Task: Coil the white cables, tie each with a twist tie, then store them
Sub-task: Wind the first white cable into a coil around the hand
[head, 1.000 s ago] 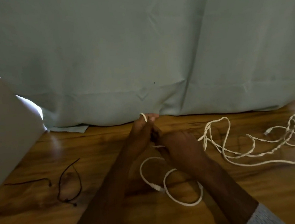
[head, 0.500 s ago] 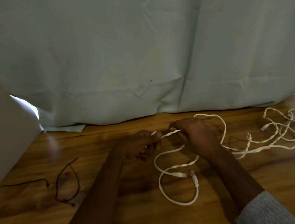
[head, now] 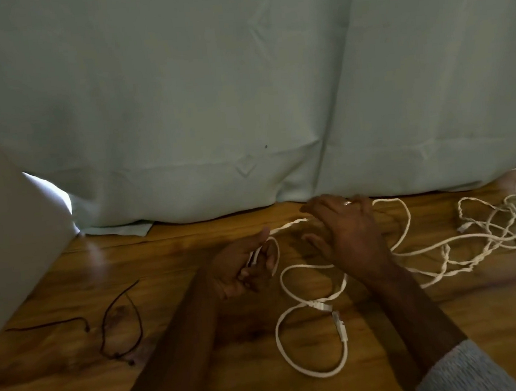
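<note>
White cable (head: 311, 321) lies loose on the wooden bench (head: 205, 387), front-centre: two open loops w/ two connector ends (head: 338, 324) just beside each other where the loops cross. From there a twisted stretch runs up to the hands and on to the right, joining a tangle of more white cable (head: 500, 230) near the bench's right edge.

Left hand (head: 241, 268) is palm-up, fingers curled round a small loop of the cable, thumb tip on top of it; grip closed on the cable. A short taut, twisted length goes from that loop up-right to the right hand (head: 347, 237).

Right hand is back-up over the cable, fingers spread and reaching twd the curtain. The cable meets its fingers at the far side, but the hand's back hides the contact, so can't tell if this grip is pinching it or just lying on it.

Grey sleeve cuffs (head: 465, 370) show at the bottom of the view on both arms.

Two thin black twist ties (head: 121, 322) lie on the bench well to the left, apart from the cable, one bent in a loop, one nearly straight. Pale green curtain (head: 241, 87) hangs behind, hem touching the bench's far edge. A white panel (head: 2, 249) stands at the far left.
</note>
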Action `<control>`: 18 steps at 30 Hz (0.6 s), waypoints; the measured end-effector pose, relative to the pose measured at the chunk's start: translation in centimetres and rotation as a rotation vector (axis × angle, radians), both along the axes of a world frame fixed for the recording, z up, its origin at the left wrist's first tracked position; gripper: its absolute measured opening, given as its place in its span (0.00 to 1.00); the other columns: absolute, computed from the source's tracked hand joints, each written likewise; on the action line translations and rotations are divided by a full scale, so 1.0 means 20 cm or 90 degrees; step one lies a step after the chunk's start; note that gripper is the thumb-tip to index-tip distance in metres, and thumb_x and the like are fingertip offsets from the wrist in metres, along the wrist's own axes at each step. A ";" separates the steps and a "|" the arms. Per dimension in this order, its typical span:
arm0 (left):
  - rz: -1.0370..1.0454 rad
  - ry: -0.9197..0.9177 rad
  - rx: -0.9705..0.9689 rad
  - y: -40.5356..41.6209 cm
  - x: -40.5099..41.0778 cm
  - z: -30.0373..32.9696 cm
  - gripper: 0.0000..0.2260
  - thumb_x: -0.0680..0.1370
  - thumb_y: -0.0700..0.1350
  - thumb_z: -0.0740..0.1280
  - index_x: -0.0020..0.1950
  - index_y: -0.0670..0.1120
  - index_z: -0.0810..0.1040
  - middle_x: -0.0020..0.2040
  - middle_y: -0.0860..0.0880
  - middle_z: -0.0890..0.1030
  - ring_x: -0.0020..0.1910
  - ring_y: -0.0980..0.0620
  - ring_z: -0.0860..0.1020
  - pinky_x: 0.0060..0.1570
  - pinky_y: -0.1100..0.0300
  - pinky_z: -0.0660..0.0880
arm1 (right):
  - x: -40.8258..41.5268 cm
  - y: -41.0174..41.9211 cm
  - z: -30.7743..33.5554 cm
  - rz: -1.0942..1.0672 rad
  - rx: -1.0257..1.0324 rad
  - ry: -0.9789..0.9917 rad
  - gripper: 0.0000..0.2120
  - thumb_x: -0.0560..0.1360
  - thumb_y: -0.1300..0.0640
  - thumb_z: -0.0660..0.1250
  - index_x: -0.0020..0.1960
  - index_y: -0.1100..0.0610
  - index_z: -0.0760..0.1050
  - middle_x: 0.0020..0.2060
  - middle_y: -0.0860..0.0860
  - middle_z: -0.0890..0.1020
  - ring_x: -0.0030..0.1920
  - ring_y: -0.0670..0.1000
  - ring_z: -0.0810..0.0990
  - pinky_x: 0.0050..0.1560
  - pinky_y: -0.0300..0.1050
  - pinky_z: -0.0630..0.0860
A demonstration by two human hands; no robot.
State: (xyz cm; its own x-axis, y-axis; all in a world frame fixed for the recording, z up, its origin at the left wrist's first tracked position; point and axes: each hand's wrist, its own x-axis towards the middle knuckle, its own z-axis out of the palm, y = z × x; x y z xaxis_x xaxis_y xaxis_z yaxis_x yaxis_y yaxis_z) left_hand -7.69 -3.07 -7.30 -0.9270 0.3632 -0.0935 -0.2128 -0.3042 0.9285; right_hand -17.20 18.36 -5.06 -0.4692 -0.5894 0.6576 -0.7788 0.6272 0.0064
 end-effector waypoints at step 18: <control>-0.143 0.090 0.191 0.03 0.01 0.03 0.20 0.80 0.42 0.63 0.69 0.32 0.71 0.24 0.53 0.62 0.20 0.58 0.58 0.24 0.63 0.58 | 0.03 -0.08 -0.04 0.043 -0.215 -0.044 0.12 0.82 0.46 0.62 0.48 0.52 0.78 0.38 0.51 0.82 0.36 0.53 0.80 0.32 0.49 0.75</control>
State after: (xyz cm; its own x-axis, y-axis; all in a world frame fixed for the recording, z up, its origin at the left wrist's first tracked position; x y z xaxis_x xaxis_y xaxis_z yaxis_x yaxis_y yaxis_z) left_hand -7.47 -2.41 -6.78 -0.8173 0.5507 0.1696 -0.1821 -0.5260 0.8307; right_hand -16.69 16.70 -5.94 -0.4872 -0.3757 0.7883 -0.8100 0.5317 -0.2472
